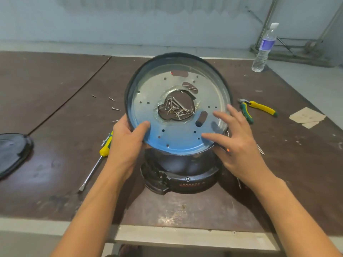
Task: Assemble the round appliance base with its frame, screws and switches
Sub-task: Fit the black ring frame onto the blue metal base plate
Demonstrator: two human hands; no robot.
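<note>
Round metal frame (178, 106) held tilted above the black base (181, 178), mid-table. Left hand (128, 140) clamps its near-left rim, thumb inside. Right hand (235, 138) lies spread and open against the right rim, apparently not gripping. Loose screws (114, 103) and screwdriver (99, 158) lie left, pliers (258, 109) right. Base's top is hidden.

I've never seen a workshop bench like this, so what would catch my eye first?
First, the big round metal pan with a black rim, tilted up mid-table. The left hand grips its near-left edge; the right hand is spread open at its right. Under it sits a black round appliance base, and yellow-and-green pliers lie to the right.
</note>
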